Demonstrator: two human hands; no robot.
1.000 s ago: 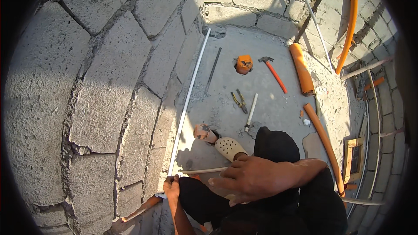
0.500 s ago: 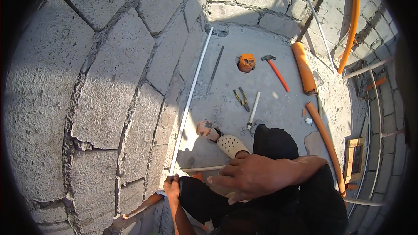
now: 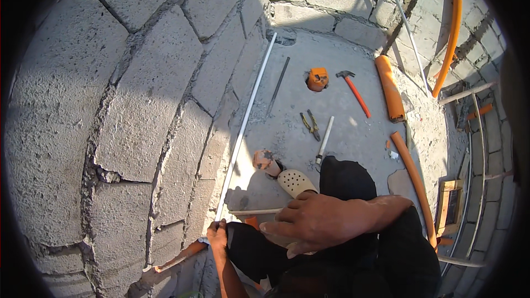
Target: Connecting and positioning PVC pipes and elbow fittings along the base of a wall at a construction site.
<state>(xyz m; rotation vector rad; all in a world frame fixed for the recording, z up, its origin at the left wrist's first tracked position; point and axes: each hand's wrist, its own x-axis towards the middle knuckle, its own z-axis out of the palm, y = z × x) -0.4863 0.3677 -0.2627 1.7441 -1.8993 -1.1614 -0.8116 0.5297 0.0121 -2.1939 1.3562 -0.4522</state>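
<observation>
A: Change against the frames just before was noted as slight: the right hand [image 3: 317, 223] had stayed spread, palm down, over the raised knee, and the view had drifted a little. The left hand [image 3: 218, 235] was recorded low by the foot of the block wall [image 3: 138, 121], fingers closed around the near end of the long white pipe [image 3: 247, 121].

B: Where was the pipe logged?

A: It lay along the base of the wall, running from the left hand to the far corner of the concrete floor [image 3: 353, 138]. Since it had not shifted, the work on it was judged paused, not advanced.

B: And the right hand's grip?

A: Loose and flat; nothing was held in it, though what lay under the palm could not be seen.

B: Containers?

A: One small orange box [image 3: 317, 79] was entered, near the far edge of the floor beside the hammer [image 3: 353, 89]; its contents were probably hidden, the view being too small. The pliers [image 3: 310, 124] and a short white pipe piece [image 3: 324, 139] lay mid-floor, and an orange conduit [image 3: 413, 179] lay along the right edge.
</observation>
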